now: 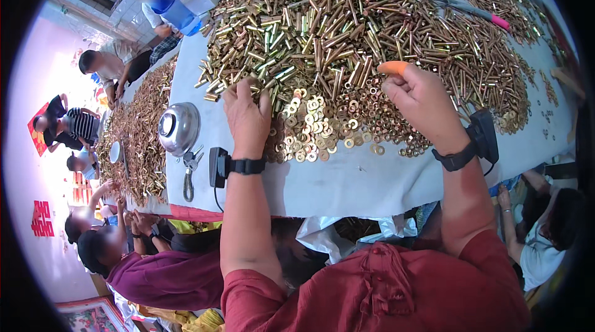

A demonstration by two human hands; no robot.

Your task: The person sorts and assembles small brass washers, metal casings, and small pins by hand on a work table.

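Note:
A big heap of brass-coloured metal tubes (334, 28) covers the table in front of me. At its near edge lie flat washers (316, 124) and small hex nuts (387, 118). My left hand (246, 115) rests at the heap's near left edge, fingers bent among the tubes, thumb apart from them. On the right, my right hand (418, 99) hovers over the nuts, its fingers curled in toward the thumb. An orange finger cot (393, 68) covers its index finger. Whatever those fingers pinch is hidden. Each wrist wears a black strap with a small box.
A shiny metal bowl (180, 127) and keys (191, 168) lie left of my left arm on the pale tablecloth (334, 186). A pink-ended tool (499, 21) lies on the heap at right. Another heap (139, 140) spreads further left, with several people around it. Someone sits at right.

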